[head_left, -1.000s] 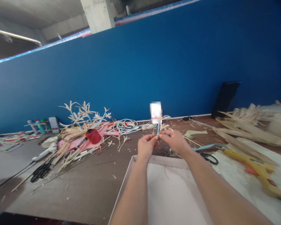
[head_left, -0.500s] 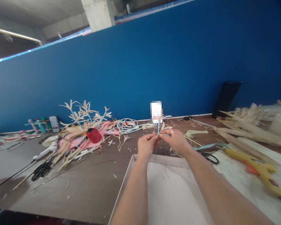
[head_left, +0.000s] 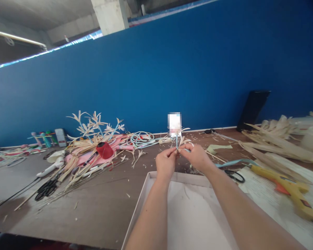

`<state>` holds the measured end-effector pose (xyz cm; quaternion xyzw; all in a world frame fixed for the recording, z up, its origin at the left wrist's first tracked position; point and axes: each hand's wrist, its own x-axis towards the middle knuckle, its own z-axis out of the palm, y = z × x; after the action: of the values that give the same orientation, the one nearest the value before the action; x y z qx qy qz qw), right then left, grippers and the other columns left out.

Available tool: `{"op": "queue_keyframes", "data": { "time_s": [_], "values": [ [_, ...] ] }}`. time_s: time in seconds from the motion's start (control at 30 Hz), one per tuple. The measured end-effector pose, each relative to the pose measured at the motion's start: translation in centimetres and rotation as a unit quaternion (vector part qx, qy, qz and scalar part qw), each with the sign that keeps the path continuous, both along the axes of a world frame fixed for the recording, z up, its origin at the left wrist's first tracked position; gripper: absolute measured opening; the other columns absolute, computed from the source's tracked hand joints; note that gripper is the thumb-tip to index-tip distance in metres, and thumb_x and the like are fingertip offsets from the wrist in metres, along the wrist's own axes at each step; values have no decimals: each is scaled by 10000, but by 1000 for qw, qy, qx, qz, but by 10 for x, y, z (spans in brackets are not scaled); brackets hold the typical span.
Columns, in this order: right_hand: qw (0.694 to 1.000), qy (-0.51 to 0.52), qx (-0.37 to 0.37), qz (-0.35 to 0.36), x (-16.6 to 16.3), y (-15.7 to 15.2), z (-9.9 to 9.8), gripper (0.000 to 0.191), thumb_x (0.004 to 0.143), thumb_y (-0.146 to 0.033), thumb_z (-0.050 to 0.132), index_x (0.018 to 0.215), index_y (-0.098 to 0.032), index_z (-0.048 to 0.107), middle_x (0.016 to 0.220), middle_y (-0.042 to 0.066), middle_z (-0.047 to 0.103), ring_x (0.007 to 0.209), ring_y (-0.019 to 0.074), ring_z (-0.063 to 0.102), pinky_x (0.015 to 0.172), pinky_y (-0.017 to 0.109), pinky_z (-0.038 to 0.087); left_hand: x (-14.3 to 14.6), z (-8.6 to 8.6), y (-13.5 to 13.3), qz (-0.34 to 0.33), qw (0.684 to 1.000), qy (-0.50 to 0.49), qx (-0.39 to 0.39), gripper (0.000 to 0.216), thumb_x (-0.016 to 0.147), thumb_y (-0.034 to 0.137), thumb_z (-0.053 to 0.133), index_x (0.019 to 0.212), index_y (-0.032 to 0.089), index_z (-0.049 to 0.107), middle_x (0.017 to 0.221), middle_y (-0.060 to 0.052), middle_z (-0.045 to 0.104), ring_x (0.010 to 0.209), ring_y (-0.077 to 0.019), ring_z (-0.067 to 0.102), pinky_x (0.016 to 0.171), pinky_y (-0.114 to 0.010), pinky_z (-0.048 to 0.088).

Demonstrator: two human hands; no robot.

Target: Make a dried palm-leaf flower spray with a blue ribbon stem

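Note:
My left hand (head_left: 166,162) pinches the base of a light-blue-wrapped stem (head_left: 176,141), which stands nearly upright with pale husk petals at its top. Close beside it, my right hand (head_left: 196,156) has thumb and fingers pressed together on a light-blue strip at the stem's lower end. This light-blue strip (head_left: 234,162) shows again past my right wrist, trailing toward the right. Both sets of fingertips almost meet, and they partly hide the joint. Below my forearms lies a shallow white box lid (head_left: 189,178).
A yellow glue gun (head_left: 284,185) and black-handled scissors (head_left: 236,176) lie at right, near dried husks (head_left: 273,135). Leftward are husk flowers (head_left: 94,125), a red thread spool (head_left: 104,150), a white corded tool (head_left: 50,168) and more scissors (head_left: 46,189). A blurred-out phone-like screen (head_left: 174,124) stands behind my hands.
My left hand has shifted slightly right, its fingers closing in on the stem's base. The right hand stays almost in place, and the stem remains upright.

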<state>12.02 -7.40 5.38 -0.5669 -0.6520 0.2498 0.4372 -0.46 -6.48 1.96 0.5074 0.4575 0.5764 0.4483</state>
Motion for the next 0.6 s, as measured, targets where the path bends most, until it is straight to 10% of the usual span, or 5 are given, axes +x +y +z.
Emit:
{"op": "queue_keyframes", "data": {
  "time_s": [0.6],
  "values": [
    [997, -66, 18, -40, -2, -1, -1, 221, 709, -347, 503, 653, -187, 643, 652, 2, 635, 609, 141, 513, 578, 251, 345, 3, 9, -6, -6, 998, -37, -43, 169, 675, 266, 604, 765, 134, 658, 653, -44, 668, 608, -147, 623, 588, -253, 494]
  ]
}}
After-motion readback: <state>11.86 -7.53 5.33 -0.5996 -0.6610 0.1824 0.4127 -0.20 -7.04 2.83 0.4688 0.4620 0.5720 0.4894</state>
